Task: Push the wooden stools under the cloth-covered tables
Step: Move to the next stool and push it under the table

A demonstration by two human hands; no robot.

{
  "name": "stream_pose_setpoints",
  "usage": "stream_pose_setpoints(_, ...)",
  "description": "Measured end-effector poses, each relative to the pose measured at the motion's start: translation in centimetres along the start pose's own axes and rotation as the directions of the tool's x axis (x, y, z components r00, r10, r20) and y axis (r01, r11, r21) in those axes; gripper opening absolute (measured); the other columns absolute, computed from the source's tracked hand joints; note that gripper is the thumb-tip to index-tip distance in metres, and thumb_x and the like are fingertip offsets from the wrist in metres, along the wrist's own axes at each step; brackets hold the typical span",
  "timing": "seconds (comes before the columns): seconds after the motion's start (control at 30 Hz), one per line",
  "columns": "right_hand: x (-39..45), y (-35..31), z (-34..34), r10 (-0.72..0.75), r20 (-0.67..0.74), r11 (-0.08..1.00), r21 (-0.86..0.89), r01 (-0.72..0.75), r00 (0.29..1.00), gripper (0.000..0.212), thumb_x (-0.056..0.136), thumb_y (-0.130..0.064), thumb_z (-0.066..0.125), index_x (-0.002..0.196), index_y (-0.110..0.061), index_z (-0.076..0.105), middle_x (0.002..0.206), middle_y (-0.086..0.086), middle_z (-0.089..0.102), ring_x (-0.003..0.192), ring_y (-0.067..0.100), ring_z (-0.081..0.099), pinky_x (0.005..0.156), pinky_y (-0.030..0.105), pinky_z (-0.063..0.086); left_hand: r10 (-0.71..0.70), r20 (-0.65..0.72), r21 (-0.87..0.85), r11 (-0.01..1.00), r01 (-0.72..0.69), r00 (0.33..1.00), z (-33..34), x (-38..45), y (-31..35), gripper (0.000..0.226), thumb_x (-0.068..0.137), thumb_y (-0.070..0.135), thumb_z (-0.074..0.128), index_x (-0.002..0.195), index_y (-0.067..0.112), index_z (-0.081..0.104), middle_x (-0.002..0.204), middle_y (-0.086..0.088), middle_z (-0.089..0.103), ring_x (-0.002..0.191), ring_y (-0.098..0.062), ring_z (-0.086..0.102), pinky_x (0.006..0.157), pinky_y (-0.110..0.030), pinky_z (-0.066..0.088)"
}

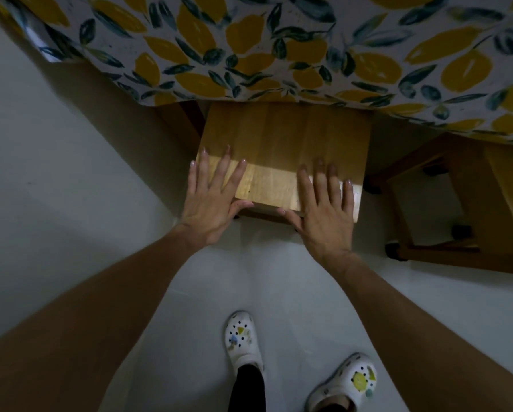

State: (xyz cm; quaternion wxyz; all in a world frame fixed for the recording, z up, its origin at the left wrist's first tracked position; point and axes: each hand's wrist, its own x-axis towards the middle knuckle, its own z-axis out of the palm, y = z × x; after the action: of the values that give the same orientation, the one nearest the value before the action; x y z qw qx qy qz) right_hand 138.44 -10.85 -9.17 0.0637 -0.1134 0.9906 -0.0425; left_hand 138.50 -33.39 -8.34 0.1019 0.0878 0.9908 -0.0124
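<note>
A wooden stool [285, 144] with a square seat stands at the edge of a table covered by a lemon-print cloth [249, 46]. The far edge of the seat is hidden under the hanging cloth. My left hand [212, 193] lies flat on the near left corner of the seat, fingers spread, thumb hooked at the near edge. My right hand [326, 203] lies flat on the near right part of the seat, thumb against the near edge. Neither hand wraps around the stool.
A second wooden stool [469, 203] stands to the right, partly under the cloth, its legs and rungs showing. The floor [71, 188] is pale and bare. My feet in white clogs [243, 340] stand behind the stool.
</note>
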Motion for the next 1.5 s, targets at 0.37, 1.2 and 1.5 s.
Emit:
stream_pose_setpoints(0.37,1.4,-0.4,-0.5,0.015,0.003,0.999,0.031,-0.015,1.0,0.085,0.089,-0.074,0.02,0.154,-0.02,0.018,0.163,0.012,0.011,0.15,0.032,0.005,0.12,0.053,0.003,0.014,0.039,-0.022,1.0,-0.013,0.999,-0.6,1.5,-1.0,0.076,0.089,0.069,0.012,0.15,0.027,-0.004,0.16,-0.007,-0.01,0.143,-0.04,-0.016,0.115,-0.058,-0.005)
stream_pose_setpoints(1.2,-11.2,32.9,-3.0,0.397,-0.072,0.918,0.043,-0.395,0.915,0.081,0.09,-0.055,0.053,0.147,-0.003,0.03,0.153,0.021,0.033,0.144,0.038,0.024,0.12,0.05,0.016,0.346,0.007,-0.099,0.934,-0.343,0.938,-4.5,11.1,40.1,0.067,0.097,0.049,0.022,0.151,0.015,0.002,0.161,-0.006,-0.003,0.148,-0.024,-0.007,0.118,-0.048,-0.004)
stream_pose_setpoints(1.5,-11.5,33.9,-2.3,0.313,-0.106,0.949,0.012,-0.314,0.944,0.092,0.081,-0.045,0.069,0.151,-0.009,0.022,0.159,0.015,0.024,0.146,0.033,0.021,0.119,0.044,0.01,0.405,0.049,-0.166,0.905,-0.392,0.913,-4.3,12.7,40.7,0.064,0.099,0.043,0.03,0.151,0.024,-0.002,0.161,0.0,-0.007,0.147,-0.017,-0.009,0.12,-0.036,-0.001)
